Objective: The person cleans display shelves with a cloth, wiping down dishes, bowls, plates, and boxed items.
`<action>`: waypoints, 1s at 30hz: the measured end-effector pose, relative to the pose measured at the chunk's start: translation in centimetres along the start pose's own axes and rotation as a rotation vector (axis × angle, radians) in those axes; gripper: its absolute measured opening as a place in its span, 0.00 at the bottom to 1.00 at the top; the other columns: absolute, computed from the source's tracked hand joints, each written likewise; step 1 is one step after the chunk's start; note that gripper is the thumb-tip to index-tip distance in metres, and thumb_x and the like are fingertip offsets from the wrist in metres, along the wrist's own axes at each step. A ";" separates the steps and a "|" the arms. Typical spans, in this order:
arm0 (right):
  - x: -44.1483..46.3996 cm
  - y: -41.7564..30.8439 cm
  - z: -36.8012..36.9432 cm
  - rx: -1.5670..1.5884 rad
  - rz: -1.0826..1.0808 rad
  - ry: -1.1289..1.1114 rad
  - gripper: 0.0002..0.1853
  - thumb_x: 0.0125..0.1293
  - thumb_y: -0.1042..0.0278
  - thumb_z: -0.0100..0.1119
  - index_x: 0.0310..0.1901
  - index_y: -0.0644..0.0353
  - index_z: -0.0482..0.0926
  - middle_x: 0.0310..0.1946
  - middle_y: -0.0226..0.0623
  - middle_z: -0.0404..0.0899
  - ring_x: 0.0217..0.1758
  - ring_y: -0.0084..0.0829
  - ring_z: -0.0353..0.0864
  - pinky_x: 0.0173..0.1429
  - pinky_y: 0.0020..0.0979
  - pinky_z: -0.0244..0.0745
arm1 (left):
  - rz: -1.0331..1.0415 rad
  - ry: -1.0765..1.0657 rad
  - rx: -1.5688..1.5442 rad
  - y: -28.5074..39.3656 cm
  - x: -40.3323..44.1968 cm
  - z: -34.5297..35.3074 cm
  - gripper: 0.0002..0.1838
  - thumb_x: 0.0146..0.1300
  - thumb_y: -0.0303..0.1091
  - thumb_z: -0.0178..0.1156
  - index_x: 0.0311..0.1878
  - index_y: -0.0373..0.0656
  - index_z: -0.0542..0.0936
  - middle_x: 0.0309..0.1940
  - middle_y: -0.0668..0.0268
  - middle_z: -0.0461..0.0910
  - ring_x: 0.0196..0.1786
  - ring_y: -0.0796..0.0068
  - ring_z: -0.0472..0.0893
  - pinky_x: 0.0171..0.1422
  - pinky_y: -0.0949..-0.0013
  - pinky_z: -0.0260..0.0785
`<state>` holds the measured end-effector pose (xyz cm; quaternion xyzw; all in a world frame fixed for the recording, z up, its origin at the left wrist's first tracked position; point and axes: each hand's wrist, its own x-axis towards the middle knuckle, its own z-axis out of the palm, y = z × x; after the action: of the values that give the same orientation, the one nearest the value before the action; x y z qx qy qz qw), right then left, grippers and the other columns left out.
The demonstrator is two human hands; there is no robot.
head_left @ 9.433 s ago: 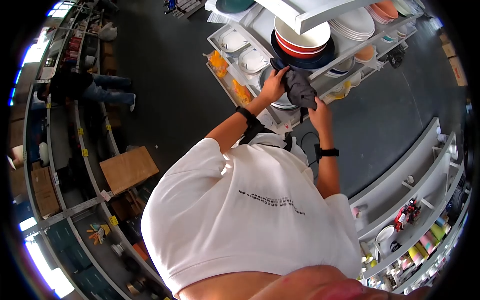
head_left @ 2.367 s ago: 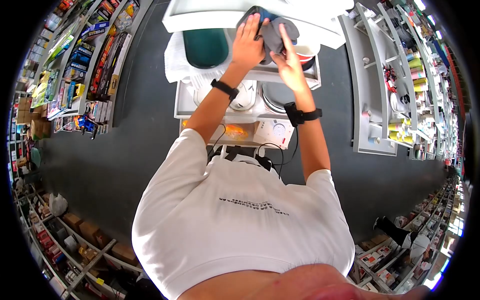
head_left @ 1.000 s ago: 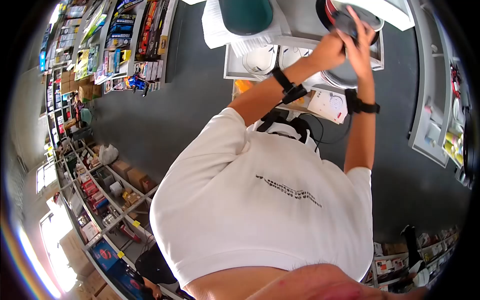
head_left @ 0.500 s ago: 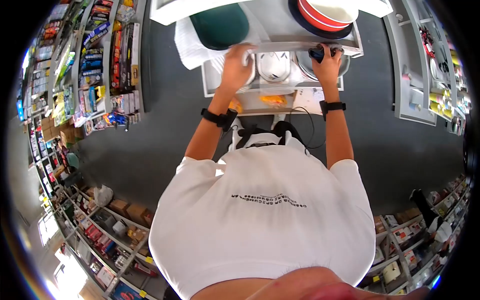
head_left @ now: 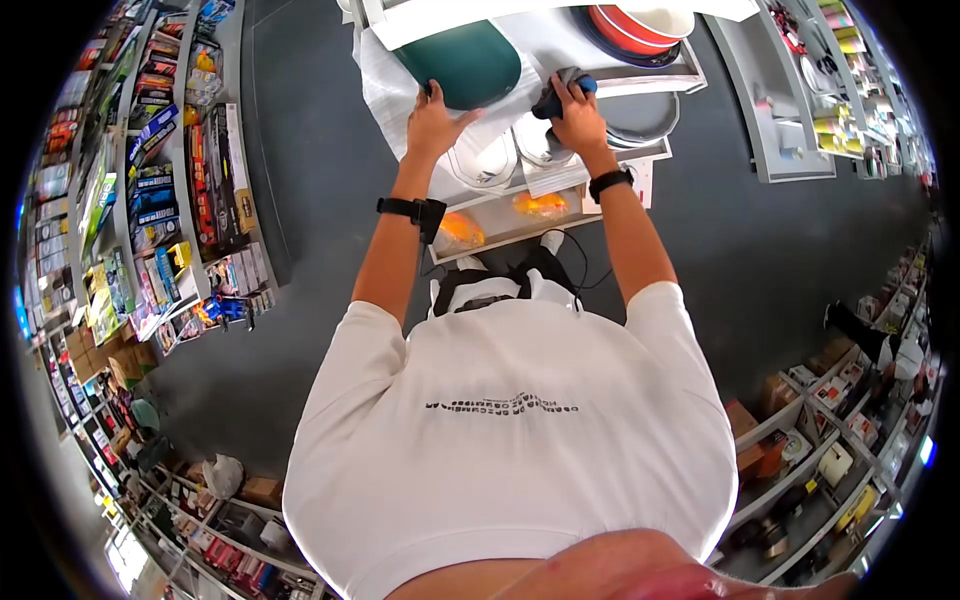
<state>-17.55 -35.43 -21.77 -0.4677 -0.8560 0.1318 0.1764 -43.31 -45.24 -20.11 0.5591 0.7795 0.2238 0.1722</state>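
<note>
Under white shelf (head_left: 425, 18) — green tray (head_left: 470, 68), partly hidden; left hand (head_left: 431, 127) at edge, fingers spread — right hand (head_left: 580, 120) gripping dark cloth (head_left: 547, 103).

So the grey shelf (head_left: 546, 38) has a green tray (head_left: 465, 66) on white wrapping (head_left: 384, 88) near its left edge, and stacked bowls (head_left: 622, 32) on what's probably a dark plate (head_left: 652, 61) by the near right corner.

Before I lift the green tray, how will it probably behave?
The green tray looks stiff, because its rounded outline shows no sag. Its smooth, shiny face may feel slippery. If pushed, it could drag the loose white sheet under it.
</note>
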 end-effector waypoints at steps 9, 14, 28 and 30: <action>2.5 2.2 2.0 0.000 -0.091 -0.027 0.38 0.52 0.68 0.63 0.69 0.51 0.68 0.61 0.46 0.74 0.58 0.57 0.73 0.65 0.46 0.72 | 0.001 0.003 -0.177 0.4 0.1 -0.9 0.61 0.51 0.65 0.70 0.70 0.19 0.58 0.68 0.32 0.61 0.71 0.39 0.65 0.74 0.55 0.62; 2.0 1.7 1.2 0.068 -0.053 -0.036 0.38 0.52 0.69 0.62 0.69 0.50 0.68 0.61 0.43 0.74 0.59 0.55 0.73 0.63 0.46 0.74 | -0.105 0.228 -0.785 -1.1 2.5 -0.1 0.64 0.56 0.42 0.74 0.76 0.27 0.33 0.73 0.41 0.58 0.73 0.55 0.65 0.74 0.66 0.58; 2.8 10.2 -3.0 -0.009 0.188 -0.004 0.33 0.54 0.68 0.61 0.65 0.36 0.72 0.64 0.30 0.74 0.63 0.53 0.73 0.63 0.47 0.76 | -0.400 0.063 -0.901 0.7 4.7 -0.3 0.70 0.54 0.42 0.71 0.75 0.42 0.18 0.80 0.49 0.39 0.80 0.55 0.47 0.81 0.58 0.40; 2.7 9.9 -2.5 -0.026 0.225 0.060 0.32 0.54 0.70 0.61 0.64 0.37 0.73 0.63 0.31 0.74 0.64 0.52 0.73 0.65 0.46 0.74 | -0.379 0.030 -0.877 0.1 4.7 0.0 0.70 0.55 0.43 0.71 0.75 0.41 0.17 0.80 0.49 0.40 0.80 0.56 0.48 0.81 0.59 0.41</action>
<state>-10.42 -27.77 -22.91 -0.5670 -0.7940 0.1256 0.1798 -44.76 -40.75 -20.12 0.2783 0.7022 0.5045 0.4183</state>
